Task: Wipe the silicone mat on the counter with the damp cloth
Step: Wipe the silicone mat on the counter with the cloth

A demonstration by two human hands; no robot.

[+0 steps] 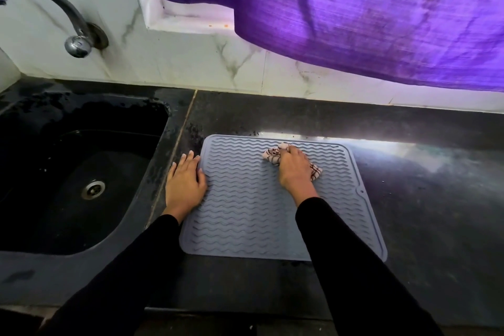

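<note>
A grey silicone mat (pixel 245 215) with wavy ridges lies flat on the dark counter (pixel 425 199). My right hand (pixel 293 168) is shut on a crumpled pale cloth (pixel 274 155) with dark markings and presses it onto the mat's far right part. The cloth sticks out on both sides of the hand. My left hand (pixel 185 181) lies flat, fingers spread, on the mat's left edge, half on the counter. Both arms wear black sleeves.
A black sink (pixel 81 172) with a metal drain sits left of the mat, its rim wet. A chrome tap (pixel 54 8) juts from the marble-tiled wall. A purple curtain (pixel 354 16) hangs above the counter's back edge.
</note>
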